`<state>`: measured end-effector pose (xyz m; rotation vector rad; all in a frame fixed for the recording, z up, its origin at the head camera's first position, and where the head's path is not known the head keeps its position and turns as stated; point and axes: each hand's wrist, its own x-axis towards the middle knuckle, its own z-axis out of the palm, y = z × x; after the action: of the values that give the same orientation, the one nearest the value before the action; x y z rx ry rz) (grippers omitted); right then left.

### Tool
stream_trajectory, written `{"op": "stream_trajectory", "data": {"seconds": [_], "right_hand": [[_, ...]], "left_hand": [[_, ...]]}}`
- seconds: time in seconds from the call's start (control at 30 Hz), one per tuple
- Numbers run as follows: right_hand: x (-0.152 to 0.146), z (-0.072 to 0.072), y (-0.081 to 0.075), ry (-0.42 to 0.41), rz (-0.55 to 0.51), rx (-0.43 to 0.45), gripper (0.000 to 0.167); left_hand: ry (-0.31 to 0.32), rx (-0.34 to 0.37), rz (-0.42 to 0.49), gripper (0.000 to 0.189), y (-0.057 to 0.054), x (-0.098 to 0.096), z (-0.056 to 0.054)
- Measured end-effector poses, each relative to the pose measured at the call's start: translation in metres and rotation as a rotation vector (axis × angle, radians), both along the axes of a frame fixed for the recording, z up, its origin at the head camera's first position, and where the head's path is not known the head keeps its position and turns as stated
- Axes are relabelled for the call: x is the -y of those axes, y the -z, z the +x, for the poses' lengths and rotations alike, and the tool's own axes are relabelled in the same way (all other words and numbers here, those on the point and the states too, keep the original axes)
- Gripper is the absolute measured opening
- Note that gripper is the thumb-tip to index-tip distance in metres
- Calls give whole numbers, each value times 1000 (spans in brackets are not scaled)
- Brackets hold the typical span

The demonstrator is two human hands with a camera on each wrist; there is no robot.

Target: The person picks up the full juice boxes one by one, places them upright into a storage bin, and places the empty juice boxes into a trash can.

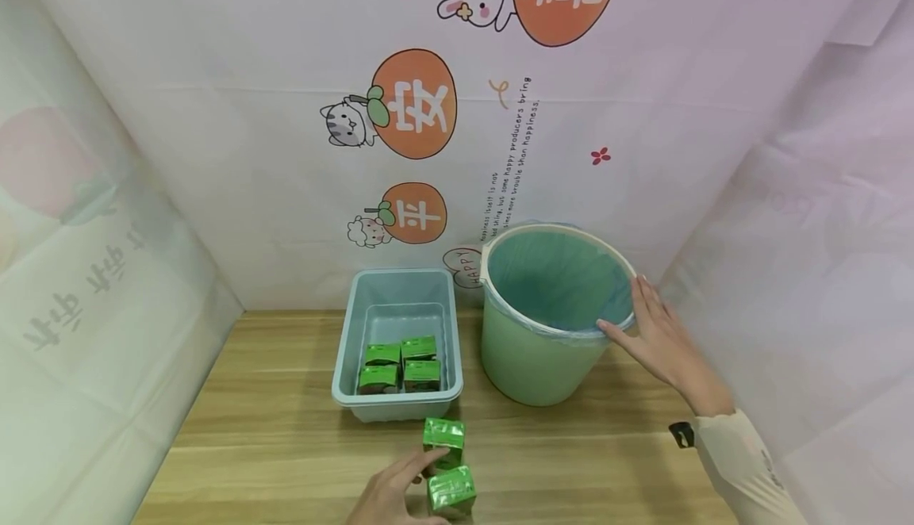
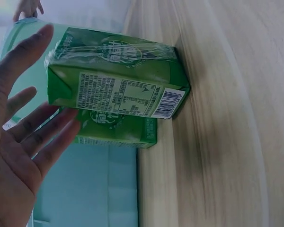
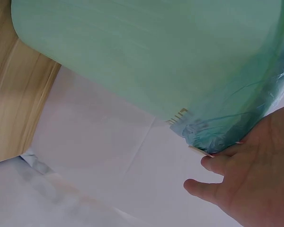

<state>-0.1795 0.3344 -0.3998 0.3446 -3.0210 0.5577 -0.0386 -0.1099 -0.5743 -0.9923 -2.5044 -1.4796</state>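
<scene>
My left hand [image 1: 396, 489] is beside two green drink cartons on the wooden table. The nearer carton [image 1: 451, 491] stands upright in front of the farther one [image 1: 444, 439]. In the left wrist view the spread fingers [image 2: 52, 127] reach to the cartons' side, with the thumb raised apart from them; whether they press the carton is unclear. At the right, my right hand [image 1: 660, 339] rests on the rim of a pale green trash bin [image 1: 543, 362] lined with a bluish plastic bag [image 3: 227, 123]. Its fingers are fairly straight along the rim.
A light blue plastic basin [image 1: 344, 350] stands left of the bin, with several green cartons [image 1: 381, 378] in its near half. A white printed cloth [image 1: 286, 192] hangs behind and at both sides of the wooden table [image 1: 286, 461].
</scene>
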Motion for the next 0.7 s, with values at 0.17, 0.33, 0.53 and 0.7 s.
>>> {"op": "stream_trajectory", "data": {"seconds": [0.17,0.33,0.53,0.7], "right_hand": [[0,0,1,1,-1,-8,107],[0,1,1,5,-6,-6,106],[1,2,0,8,-5,-6,106],[0,2,0,5,-13,-3,106]], "left_hand": [[16,-28,-9,79,6,-3,-2],[23,-63,-2,77,6,-6,-2],[34,-101,30,77,-5,-9,-3],[5,-198,48,81,-29,-12,-5]]}}
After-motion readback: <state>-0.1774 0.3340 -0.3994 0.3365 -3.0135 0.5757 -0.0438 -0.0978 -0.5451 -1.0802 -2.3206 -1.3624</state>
